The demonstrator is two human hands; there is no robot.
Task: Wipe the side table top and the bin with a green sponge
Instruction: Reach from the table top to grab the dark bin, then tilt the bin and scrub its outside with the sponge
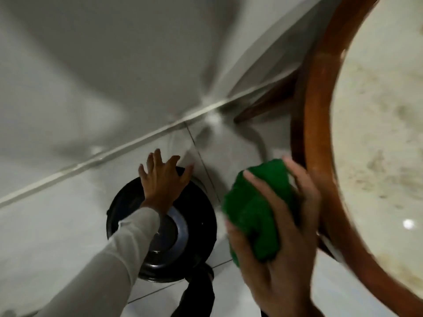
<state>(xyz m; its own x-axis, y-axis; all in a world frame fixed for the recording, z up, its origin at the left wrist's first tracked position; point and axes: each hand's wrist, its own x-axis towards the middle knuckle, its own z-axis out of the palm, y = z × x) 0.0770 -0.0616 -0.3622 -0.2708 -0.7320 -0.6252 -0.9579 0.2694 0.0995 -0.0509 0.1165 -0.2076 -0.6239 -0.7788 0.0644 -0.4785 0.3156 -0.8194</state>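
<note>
The right hand's fingers are clamped around the green sponge, held beside the tabletop rim. The left hand — fingers spread apart — rests on the black bin on the floor, probably to steady it for wiping.

Nothing could be read anywhere from where I stood: no label, brand, number or sign showed on any surface, and motion blur smeared the finer detail.

Your left hand covers the bin lid's far edge. The side table rim crowds your right hand; open floor lies left.
</note>
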